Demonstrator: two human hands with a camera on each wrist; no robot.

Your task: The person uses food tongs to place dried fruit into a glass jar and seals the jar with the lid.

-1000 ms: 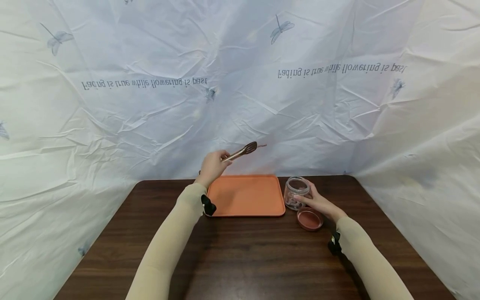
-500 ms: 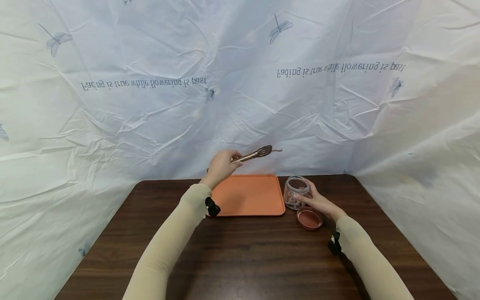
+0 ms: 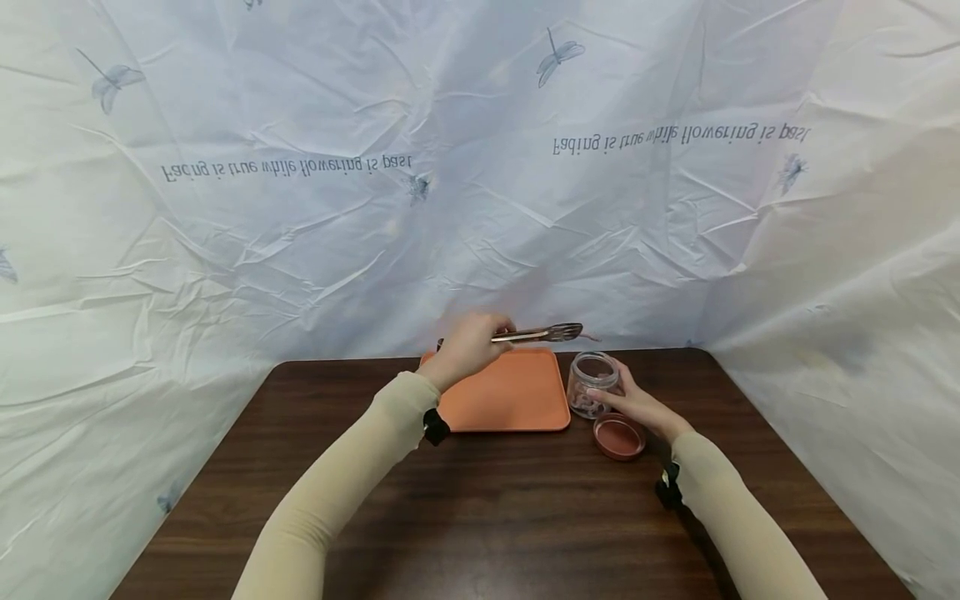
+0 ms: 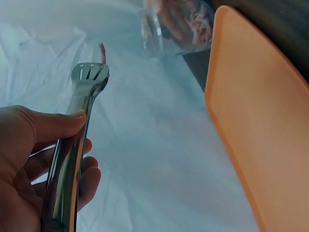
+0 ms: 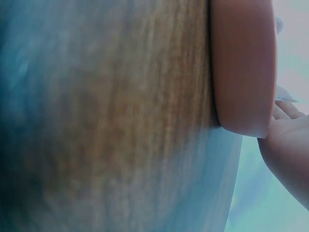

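My left hand (image 3: 474, 343) grips slotted metal food tongs (image 3: 540, 334) above the orange tray (image 3: 504, 396), their head pointing toward the jar. A thin pinkish strip (image 4: 102, 53) sticks out from the tip of the tongs in the left wrist view. At the tray's right side stands a clear jar (image 3: 592, 385) with no lid on it and several pale pinkish pieces (image 4: 199, 25) inside. My right hand (image 3: 637, 402) holds the jar round its right side, thumb at the front. In the right wrist view, the reddish-brown lid (image 5: 244, 67) covers much of that hand.
The round lid (image 3: 619, 437) lies on the dark wooden table (image 3: 510, 508) just in front of the jar. A white printed sheet (image 3: 480, 208) hangs close behind the table's back edge and at both sides.
My left hand has carried the tongs and the strip to the right and then lower, so their tip is now near the jar's mouth. My right hand and the jar have stayed put.
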